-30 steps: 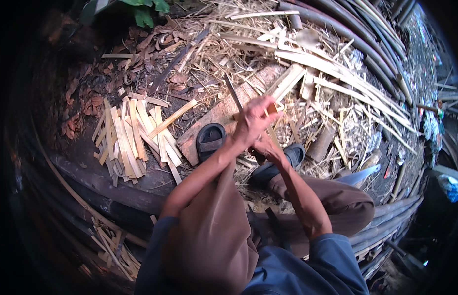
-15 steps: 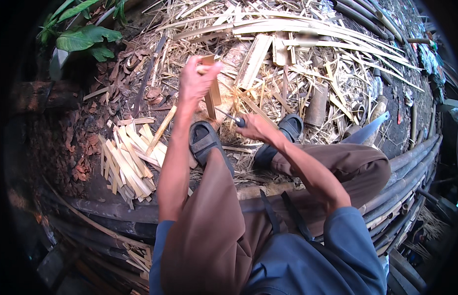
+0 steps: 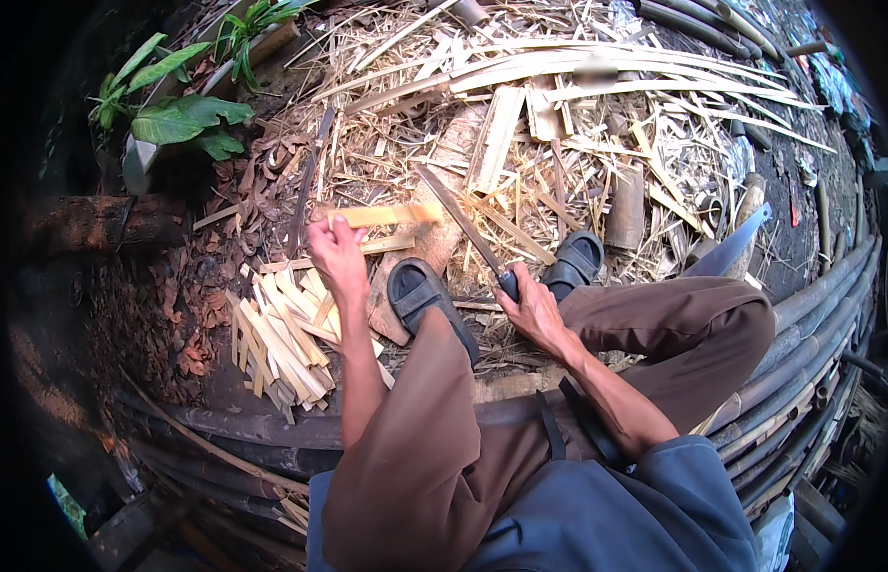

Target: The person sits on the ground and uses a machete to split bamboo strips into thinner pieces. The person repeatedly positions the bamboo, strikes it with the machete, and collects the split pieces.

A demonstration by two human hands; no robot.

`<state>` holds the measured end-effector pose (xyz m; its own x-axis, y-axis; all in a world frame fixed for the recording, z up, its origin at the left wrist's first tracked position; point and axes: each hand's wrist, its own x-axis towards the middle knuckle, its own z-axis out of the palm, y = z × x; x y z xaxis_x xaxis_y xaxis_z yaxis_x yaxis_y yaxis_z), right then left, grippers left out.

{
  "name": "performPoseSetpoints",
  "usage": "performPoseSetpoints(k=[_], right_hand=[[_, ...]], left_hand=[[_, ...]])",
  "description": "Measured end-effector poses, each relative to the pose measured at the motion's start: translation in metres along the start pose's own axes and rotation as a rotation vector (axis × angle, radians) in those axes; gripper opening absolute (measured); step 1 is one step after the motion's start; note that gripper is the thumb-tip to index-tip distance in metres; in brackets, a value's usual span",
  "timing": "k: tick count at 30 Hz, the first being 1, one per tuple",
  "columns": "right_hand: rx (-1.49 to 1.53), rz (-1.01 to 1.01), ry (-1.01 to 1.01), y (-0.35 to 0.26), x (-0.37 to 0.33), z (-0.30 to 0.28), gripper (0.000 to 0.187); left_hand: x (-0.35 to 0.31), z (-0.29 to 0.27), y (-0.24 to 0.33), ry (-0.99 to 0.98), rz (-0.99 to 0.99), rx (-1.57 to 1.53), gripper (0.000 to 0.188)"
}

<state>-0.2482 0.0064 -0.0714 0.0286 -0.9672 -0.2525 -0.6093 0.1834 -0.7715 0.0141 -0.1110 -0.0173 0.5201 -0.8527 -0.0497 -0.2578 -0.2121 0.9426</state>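
My left hand (image 3: 339, 257) is closed on the end of a flat bamboo strip (image 3: 392, 214), which it holds level, pointing right. Just below it is another pale strip (image 3: 392, 244); whether my hand touches that one I cannot tell. In my right hand (image 3: 536, 313) is the dark handle of a knife, its long blade (image 3: 460, 219) slanting up and left, apart from the held strip. A heap of split bamboo pieces (image 3: 277, 343) lies to the left of my feet. Between my hands and feet, a pale wooden plank (image 3: 449, 253) rests on the ground.
Shavings (image 3: 368, 153) and long split strips (image 3: 635, 62) cover the ground ahead. A handsaw (image 3: 735, 248) leans by my right knee, near a bamboo section (image 3: 623, 210). Bamboo poles (image 3: 806, 296) run along the near side. Leafy plants (image 3: 186, 119) stand at far left.
The bamboo strip has gone from upright to level, as my left hand moved lower and left. The knife blade has come away from it and now points up and left.
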Motion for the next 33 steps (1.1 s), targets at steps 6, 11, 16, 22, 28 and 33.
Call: performPoseSetpoints(k=[6,11,16,22,28,33], right_hand=[[0.060,0.202,-0.274,-0.039,0.001,0.011,0.041],[0.222,0.064,-0.308,-0.066,-0.003,0.024,0.043],[0.261,0.052,-0.303,-0.076,-0.008,0.035,0.040],[0.187,0.026,-0.218,-0.059,-0.008,0.035,0.042],[0.196,0.167,-0.242,-0.053,0.003,0.033,0.042],[0.054,0.098,-0.245,-0.029,0.006,0.033,0.045]], left_hand=[[-0.031,-0.001,-0.032,-0.039,-0.036,-0.089,0.030],[-0.042,0.003,-0.027,-0.052,0.018,0.023,0.035],[-0.060,-0.004,-0.021,-0.148,-0.187,-0.007,0.043],[-0.076,0.004,-0.008,-0.034,-0.261,-0.213,0.044],[-0.072,0.008,-0.005,-0.106,-0.197,-0.138,0.042],[-0.078,0.012,-0.003,-0.122,-0.169,-0.141,0.043]])
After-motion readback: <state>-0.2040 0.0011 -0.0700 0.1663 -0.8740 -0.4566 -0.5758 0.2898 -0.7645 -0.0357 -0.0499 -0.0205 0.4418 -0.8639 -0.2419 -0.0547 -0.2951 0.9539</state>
